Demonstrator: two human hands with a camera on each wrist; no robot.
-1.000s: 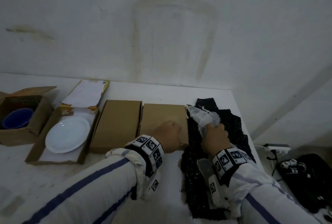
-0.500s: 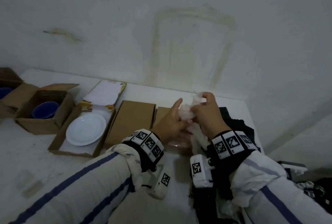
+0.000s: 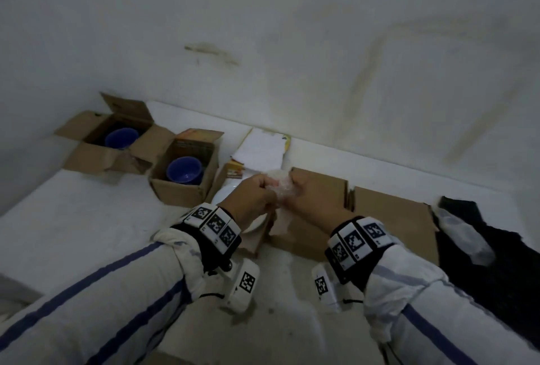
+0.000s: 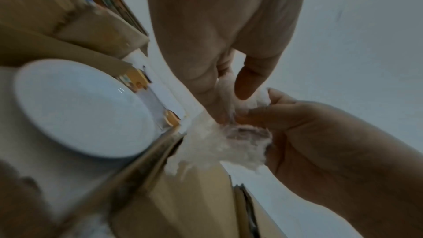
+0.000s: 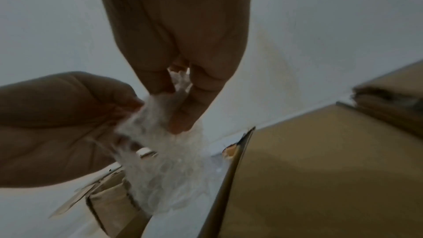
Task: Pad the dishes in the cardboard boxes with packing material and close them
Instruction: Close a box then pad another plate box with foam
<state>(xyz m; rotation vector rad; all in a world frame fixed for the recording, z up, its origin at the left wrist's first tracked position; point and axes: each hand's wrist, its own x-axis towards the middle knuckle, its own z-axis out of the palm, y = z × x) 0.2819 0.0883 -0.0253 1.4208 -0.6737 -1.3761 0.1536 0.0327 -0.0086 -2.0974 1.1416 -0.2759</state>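
Clear crumpled bubble wrap [image 3: 282,186] pinched between left hand [image 3: 251,199] and right hand [image 3: 314,201] above white round plate [image 4: 80,108]; two brown flat boxes [image 3: 318,203] closed, blue bowls [image 3: 184,170] unpadded.

Far left, an open cardboard box [image 3: 96,142] with a blue bowl [image 3: 121,138] in it; right of it a second cardboard box [image 3: 182,186] holding another blue bowl [image 3: 184,170]. Next right, probably in a shallow open carton, the white plate [image 4: 80,108], then two closed flat cardboard boxes [image 3: 318,189] side by side, with dark cloth [image 3: 491,250] farthest right.

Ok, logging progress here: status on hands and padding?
Left hand and right hand both pinch bubble wrap. Held above white plate in open box. Nothing in the way.
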